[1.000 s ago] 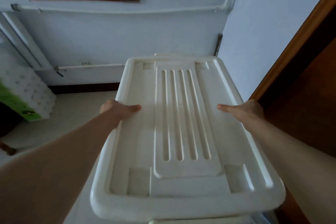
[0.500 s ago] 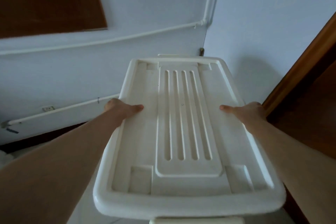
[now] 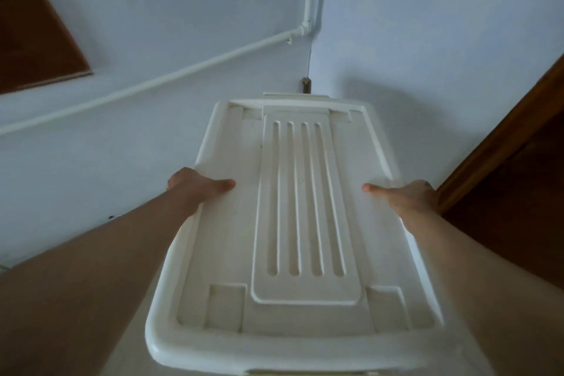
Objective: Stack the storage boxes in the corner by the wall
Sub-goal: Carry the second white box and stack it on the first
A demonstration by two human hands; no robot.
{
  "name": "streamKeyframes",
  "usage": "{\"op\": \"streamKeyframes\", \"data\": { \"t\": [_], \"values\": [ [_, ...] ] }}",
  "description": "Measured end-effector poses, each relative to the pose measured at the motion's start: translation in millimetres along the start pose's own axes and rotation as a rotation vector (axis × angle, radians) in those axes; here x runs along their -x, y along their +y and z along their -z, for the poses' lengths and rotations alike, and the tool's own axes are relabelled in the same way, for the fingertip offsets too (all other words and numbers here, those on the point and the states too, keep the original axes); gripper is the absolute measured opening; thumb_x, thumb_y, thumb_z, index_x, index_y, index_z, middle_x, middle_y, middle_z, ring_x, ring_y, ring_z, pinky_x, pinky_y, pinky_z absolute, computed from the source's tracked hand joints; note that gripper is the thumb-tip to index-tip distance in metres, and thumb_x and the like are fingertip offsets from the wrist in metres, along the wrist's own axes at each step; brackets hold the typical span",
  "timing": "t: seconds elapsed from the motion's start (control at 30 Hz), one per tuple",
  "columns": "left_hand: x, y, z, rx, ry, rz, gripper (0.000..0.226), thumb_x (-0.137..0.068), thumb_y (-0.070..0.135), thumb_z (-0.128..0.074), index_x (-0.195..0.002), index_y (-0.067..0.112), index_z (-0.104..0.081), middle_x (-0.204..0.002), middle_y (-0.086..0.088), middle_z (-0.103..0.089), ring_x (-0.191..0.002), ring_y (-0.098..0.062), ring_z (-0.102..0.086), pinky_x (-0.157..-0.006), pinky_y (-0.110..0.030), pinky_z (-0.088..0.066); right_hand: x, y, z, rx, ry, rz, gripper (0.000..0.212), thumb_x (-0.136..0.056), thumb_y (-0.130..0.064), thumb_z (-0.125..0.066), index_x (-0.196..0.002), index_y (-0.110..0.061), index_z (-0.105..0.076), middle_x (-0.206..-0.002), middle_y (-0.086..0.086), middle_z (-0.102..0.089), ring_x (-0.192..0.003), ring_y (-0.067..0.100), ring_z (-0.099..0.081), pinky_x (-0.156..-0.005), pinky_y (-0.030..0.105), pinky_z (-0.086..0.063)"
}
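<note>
Head view: a white storage box [image 3: 300, 223] fills the middle of the picture, its lidded top facing up, long axis running from 6 o'clock to 12 o'clock.
Box lid: a raised centre panel with four long grooves; a square recess at each near corner; a thick rounded rim at the 6 o'clock end.
Left hand [image 3: 195, 189]: grips the box's long edge at 9 o'clock, thumb lying flat on the lid and pointing toward 3 o'clock, fingers curled under the rim and hidden.
Right hand [image 3: 409, 197]: grips the opposite long edge at 3 o'clock, thumb flat on the lid pointing toward 9 o'clock, fingers out of sight below the rim.
Box place: far end near the corner where two pale blue walls [image 3: 152, 9] meet, at 12 o'clock; whether it touches them cannot be told.
Pipe: a white pipe [image 3: 183, 72] runs along the wall at 10 o'clock and turns up the corner.
Door: brown wooden door frame [image 3: 503, 137] at 3 o'clock, just beside the right hand.
Panel: dark brown panel [image 3: 33, 33] at 10 o'clock on the wall.
</note>
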State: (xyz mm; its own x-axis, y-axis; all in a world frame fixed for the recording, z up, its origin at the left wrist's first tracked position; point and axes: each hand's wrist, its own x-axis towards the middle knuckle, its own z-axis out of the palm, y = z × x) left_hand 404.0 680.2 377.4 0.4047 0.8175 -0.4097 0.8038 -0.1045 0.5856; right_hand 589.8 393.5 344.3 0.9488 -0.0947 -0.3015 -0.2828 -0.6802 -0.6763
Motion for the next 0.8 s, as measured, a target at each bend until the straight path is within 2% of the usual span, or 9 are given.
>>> {"op": "streamKeyframes", "data": {
  "t": [0.07,0.17,0.27,0.4,0.47,0.57,0.63,0.7,0.8],
  "values": [
    [-26.0,9.8,-1.5,-0.034,-0.021,-0.008,0.085,-0.061,0.049,-0.082,-0.122,-0.003,-0.053,-0.121,-0.019,-0.058,-0.114,-0.036,-0.055,-0.096,-0.041,-0.048,-8.2,-8.9,-12.0,0.009,0.037,-0.020,0.069,-0.040,-0.055,-0.088,-0.067,-0.004,-0.049,-0.078,0.011,-0.058,-0.062,0.022,-0.054,-0.052,0.024,-0.040],
    [-64.4,23.7,-0.3,-0.050,-0.060,-0.021,0.085,-0.059,0.050,-0.083,-0.121,-0.001,-0.053,-0.120,-0.018,-0.058,-0.110,-0.037,-0.056,-0.095,-0.041,-0.048,-15.7,-24.0,-28.7,0.026,0.064,-0.077,0.077,-0.043,-0.055,-0.087,-0.088,0.000,-0.058,-0.085,0.014,-0.061,-0.064,0.023,-0.057,-0.052,0.024,-0.041],
    [-109.3,36.3,1.9,-0.061,-0.099,-0.058,0.083,-0.060,0.047,-0.084,-0.121,-0.003,-0.054,-0.120,-0.018,-0.060,-0.110,-0.035,-0.058,-0.084,-0.034,-0.050,-18.8,-42.8,-50.9,0.065,0.105,-0.155,0.095,-0.043,-0.057,-0.086,-0.108,0.006,-0.058,-0.105,0.020,-0.065,-0.089,0.033,-0.065,-0.061,0.028,-0.044],
    [-169.5,51.3,8.3,-0.150,-0.173,-0.125,0.081,-0.060,0.047,-0.084,-0.116,-0.005,-0.057,-0.115,-0.018,-0.062,-0.106,-0.034,-0.060,-0.072,-0.032,-0.046,-9.1,-60.2,-85.2,0.039,0.138,-0.242,0.101,-0.036,-0.066,-0.078,-0.107,0.003,-0.060,-0.104,0.017,-0.067,-0.089,0.031,-0.066,-0.057,0.026,-0.047],
    [-200.0,57.7,14.3,-0.197,-0.209,-0.167,0.080,-0.059,0.047,-0.084,-0.114,-0.005,-0.057,-0.114,-0.018,-0.063,-0.106,-0.034,-0.060,-0.072,-0.032,-0.045,-0.7,-67.4,-106.1,0.010,0.175,-0.273,0.100,-0.040,-0.066,-0.079,-0.109,0.003,-0.059,-0.106,0.017,-0.066,-0.088,0.029,-0.065,-0.053,0.023,-0.043],
    [-235.3,72.0,19.6,-0.290,-0.254,-0.231,0.084,-0.059,0.050,-0.083,-0.116,-0.005,-0.056,-0.117,-0.019,-0.062,-0.109,-0.035,-0.059,-0.085,-0.036,-0.048,7.6,-73.0,-130.9,-0.098,0.226,-0.344,0.101,-0.038,-0.061,-0.084,-0.110,0.004,-0.058,-0.110,0.018,-0.066,-0.096,0.031,-0.066,-0.071,0.036,-0.054],
    [-252.5,82.7,19.9,-0.347,-0.272,-0.261,0.084,-0.059,0.051,-0.083,-0.114,-0.005,-0.055,-0.115,-0.019,-0.062,-0.108,-0.035,-0.060,-0.084,-0.036,-0.049,13.5,-76.1,-143.2,-0.147,0.230,-0.405,0.113,-0.032,-0.066,-0.081,-0.118,0.001,-0.056,-0.116,0.017,-0.064,-0.102,0.032,-0.065,-0.084,0.045,-0.054],
    [-266.7,93.0,16.4,-0.390,-0.290,-0.288,0.083,-0.059,0.051,-0.083,-0.112,-0.005,-0.055,-0.113,-0.019,-0.062,-0.106,-0.035,-0.060,-0.083,-0.036,-0.048,19.1,-77.9,-152.1,-0.126,0.247,-0.453,0.116,-0.032,-0.070,-0.078,-0.123,-0.003,-0.055,-0.119,0.016,-0.063,-0.105,0.033,-0.063,-0.086,0.046,-0.053],
    [-282.5,104.6,10.1,-0.439,-0.318,-0.310,0.076,-0.060,0.049,-0.083,-0.107,-0.004,-0.056,-0.102,-0.017,-0.064,-0.101,-0.033,-0.061,-0.081,-0.034,-0.048,21.0,-74.5,-166.1,-0.120,0.306,-0.490,0.098,-0.043,-0.064,-0.081,-0.115,0.000,-0.060,-0.113,0.016,-0.066,-0.100,0.034,-0.064,-0.081,0.041,-0.054]
  ]
}}
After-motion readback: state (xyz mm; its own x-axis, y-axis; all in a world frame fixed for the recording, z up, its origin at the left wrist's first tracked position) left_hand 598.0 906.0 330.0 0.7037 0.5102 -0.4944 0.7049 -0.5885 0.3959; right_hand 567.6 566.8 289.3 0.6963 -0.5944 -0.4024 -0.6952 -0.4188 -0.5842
